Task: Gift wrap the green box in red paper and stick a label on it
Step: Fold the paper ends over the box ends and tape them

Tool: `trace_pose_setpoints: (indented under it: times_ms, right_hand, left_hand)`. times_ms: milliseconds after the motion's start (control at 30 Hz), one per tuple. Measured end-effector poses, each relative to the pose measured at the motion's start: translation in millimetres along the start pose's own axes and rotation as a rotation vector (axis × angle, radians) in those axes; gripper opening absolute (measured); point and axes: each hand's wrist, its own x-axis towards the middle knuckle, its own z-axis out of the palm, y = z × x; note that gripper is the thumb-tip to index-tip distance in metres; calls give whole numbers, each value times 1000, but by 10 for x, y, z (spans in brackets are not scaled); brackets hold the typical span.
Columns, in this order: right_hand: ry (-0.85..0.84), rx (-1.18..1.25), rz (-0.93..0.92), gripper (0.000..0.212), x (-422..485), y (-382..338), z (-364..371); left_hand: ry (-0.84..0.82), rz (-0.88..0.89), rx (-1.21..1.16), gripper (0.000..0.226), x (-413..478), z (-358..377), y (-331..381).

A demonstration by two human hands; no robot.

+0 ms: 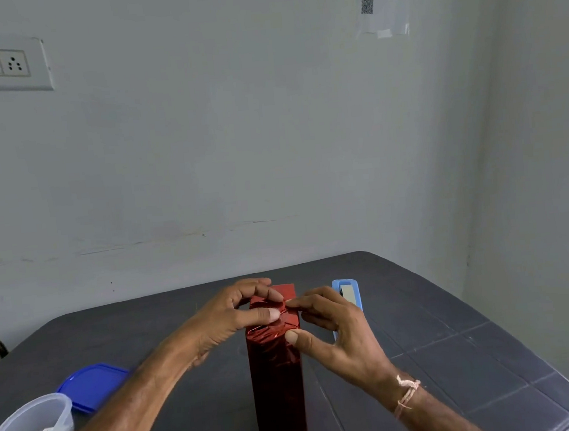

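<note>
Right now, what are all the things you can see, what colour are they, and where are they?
wrapped box: 1, shiny red paper, standing upright in the middle of the table
table: 1, dark grey, under everything
lid: 1, blue, flat on the table to the left
plastic container: 1, clear, bottom left corner, something pale inside
plastic object: 1, light blue, behind the right hand, too hidden to name
switch and socket plate: 1, white, wall, upper left
QR code sheet: 1, white, wall, upper right
thread bracelet: 1, pale, right wrist
left hand: 1, pinches the folded paper at the box top
right hand: 1, grips the box top between finger and thumb
</note>
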Motion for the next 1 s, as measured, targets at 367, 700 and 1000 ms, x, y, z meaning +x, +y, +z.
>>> trace_pose_setpoints:
  times_ms: [367,700,1000]
  right_hand:
    - [204,119,382,31,270,-136,118]
    - [213,296,577,7,360,-76,180]
    - [219,471,706,1,421,-152,195]
  left_hand:
    - [133,52,-123,39,-57,197,-123]
    - [243,48,-172,21,-85,261,-132]
    - [366,-46,-273,23,-120,328,-90]
